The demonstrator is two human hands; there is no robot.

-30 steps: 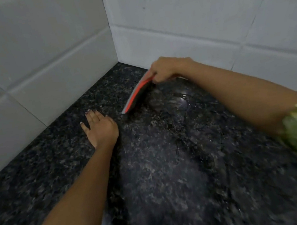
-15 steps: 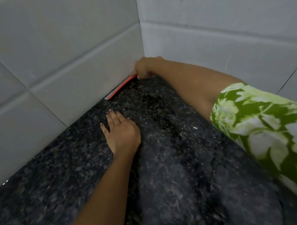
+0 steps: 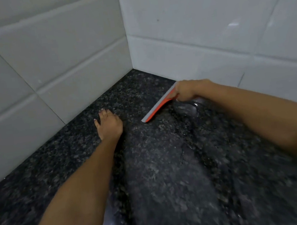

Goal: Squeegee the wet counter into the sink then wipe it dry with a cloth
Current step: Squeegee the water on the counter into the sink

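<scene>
Right hand [image 3: 186, 91] fingers clenched round the squeegee [image 3: 159, 105], blade on the wet counter [image 3: 169, 166]; left hand [image 3: 109, 125] flat just beside it, fingers relaxed.

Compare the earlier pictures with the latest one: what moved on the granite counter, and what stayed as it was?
The right hand drew the squeegee away from the left tiled wall, out onto the wet counter. Unchanged: its grip on the squeegee, and the left hand resting flat on the counter.
</scene>
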